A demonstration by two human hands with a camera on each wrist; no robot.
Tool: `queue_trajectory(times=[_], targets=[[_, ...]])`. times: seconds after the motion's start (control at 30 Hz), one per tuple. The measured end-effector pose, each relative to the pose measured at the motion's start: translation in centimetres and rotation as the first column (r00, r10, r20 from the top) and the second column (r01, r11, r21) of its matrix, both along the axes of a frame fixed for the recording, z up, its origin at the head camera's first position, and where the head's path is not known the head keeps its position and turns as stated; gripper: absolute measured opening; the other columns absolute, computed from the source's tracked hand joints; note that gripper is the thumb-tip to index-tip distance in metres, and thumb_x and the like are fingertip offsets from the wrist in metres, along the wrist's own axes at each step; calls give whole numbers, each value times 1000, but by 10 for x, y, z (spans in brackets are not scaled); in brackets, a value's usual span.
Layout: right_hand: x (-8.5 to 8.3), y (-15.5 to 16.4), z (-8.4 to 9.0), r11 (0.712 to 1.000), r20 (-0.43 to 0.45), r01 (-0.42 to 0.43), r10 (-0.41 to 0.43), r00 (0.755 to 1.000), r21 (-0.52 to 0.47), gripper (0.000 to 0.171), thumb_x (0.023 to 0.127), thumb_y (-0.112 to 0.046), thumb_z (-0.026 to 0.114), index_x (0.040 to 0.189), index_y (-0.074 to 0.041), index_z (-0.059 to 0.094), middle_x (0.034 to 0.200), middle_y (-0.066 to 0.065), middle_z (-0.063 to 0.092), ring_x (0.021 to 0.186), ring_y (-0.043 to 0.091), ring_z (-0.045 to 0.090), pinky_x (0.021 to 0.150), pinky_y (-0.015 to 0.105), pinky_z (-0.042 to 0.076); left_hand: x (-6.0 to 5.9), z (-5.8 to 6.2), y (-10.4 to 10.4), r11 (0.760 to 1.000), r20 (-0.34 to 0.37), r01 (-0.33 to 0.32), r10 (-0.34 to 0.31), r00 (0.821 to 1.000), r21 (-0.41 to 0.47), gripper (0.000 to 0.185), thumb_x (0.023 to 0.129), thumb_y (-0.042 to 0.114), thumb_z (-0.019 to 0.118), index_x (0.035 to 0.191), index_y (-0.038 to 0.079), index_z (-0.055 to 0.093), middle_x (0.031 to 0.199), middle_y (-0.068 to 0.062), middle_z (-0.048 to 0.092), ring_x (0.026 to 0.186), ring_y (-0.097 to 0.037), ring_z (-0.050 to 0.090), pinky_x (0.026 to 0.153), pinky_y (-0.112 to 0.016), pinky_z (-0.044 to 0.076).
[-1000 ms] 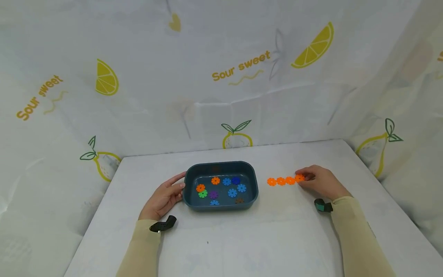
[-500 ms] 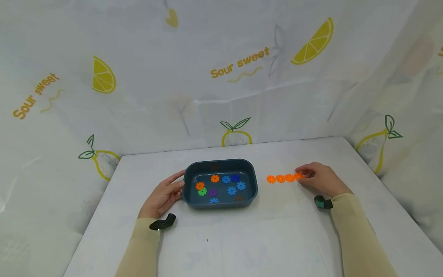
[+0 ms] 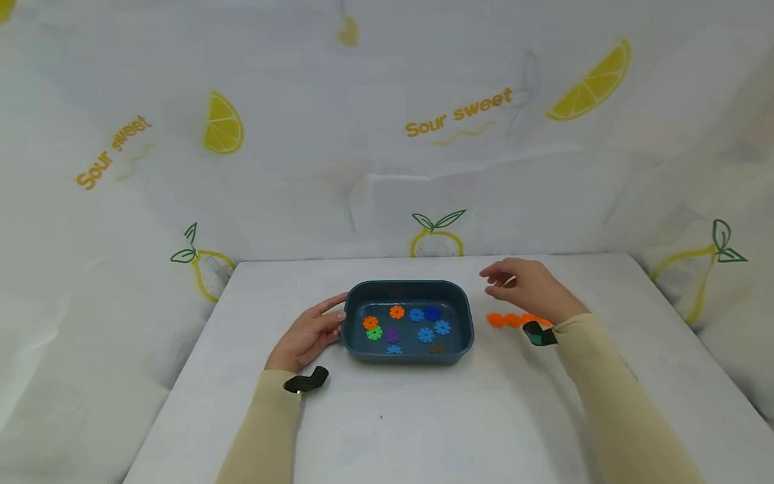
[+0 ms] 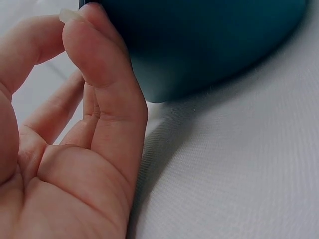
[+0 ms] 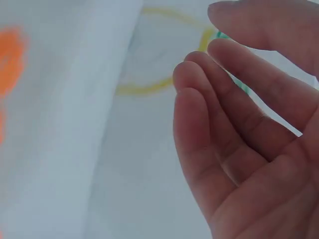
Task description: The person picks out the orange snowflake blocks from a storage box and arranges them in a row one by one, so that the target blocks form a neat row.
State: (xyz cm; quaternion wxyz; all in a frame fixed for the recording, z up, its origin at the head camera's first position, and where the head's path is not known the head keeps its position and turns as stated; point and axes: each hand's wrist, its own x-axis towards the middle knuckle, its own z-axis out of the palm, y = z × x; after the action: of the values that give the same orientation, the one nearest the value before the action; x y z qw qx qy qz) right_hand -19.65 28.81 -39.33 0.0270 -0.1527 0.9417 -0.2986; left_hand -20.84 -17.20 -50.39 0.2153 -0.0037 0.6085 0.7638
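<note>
My left hand (image 3: 307, 336) holds the left side of a dark blue-green plastic bin (image 3: 408, 359), thumb and fingers at its rim and wall. The left wrist view shows those fingers bent against the bin's outer wall (image 4: 199, 55). Inside the bin lie several flower-shaped discs, among them an orange disc (image 3: 396, 312), a green disc (image 3: 375, 333) and a purple disc (image 3: 392, 335). Right of the bin, a row of orange discs (image 3: 512, 320) lies on the table, its right end partly hidden by my right wrist. My right hand (image 3: 531, 288) hovers above and behind that row, fingers loosely bent, holding nothing.
A white-covered table (image 3: 447, 417) carries everything. White curtain cloth (image 3: 338, 168) with lemon prints rises behind it and at both sides. A black wrist camera (image 3: 306, 380) sits by the left cuff, and another wrist camera (image 3: 539, 334) by the right cuff.
My right hand has let go of the end orange disc and lifted up and to the left, away from the row. The left hand stays at the bin. The head view has shifted.
</note>
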Motion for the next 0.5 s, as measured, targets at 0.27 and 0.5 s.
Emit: queue_trajectory(times=[0.27, 0.5], targets=[[-29, -106, 12, 952, 74, -277, 269, 960, 131, 34, 103, -17, 74, 135, -8, 74, 126, 5, 77, 113, 22, 72, 102, 46, 60, -4, -3, -2, 1000, -4, -1, 1, 1000, 3, 55, 100, 21, 79, 153, 25, 62, 103, -2, 65, 88, -17, 58, 77, -25, 53], [-40, -163, -8, 873, 152, -383, 352, 923, 301, 39, 103, -18, 74, 141, -8, 72, 142, 9, 72, 134, 30, 65, 117, 50, 51, -5, -1, -3, 1000, -14, 12, -12, 1000, 5, 52, 103, 18, 76, 152, 24, 62, 101, -1, 66, 88, -16, 59, 76, -24, 52]])
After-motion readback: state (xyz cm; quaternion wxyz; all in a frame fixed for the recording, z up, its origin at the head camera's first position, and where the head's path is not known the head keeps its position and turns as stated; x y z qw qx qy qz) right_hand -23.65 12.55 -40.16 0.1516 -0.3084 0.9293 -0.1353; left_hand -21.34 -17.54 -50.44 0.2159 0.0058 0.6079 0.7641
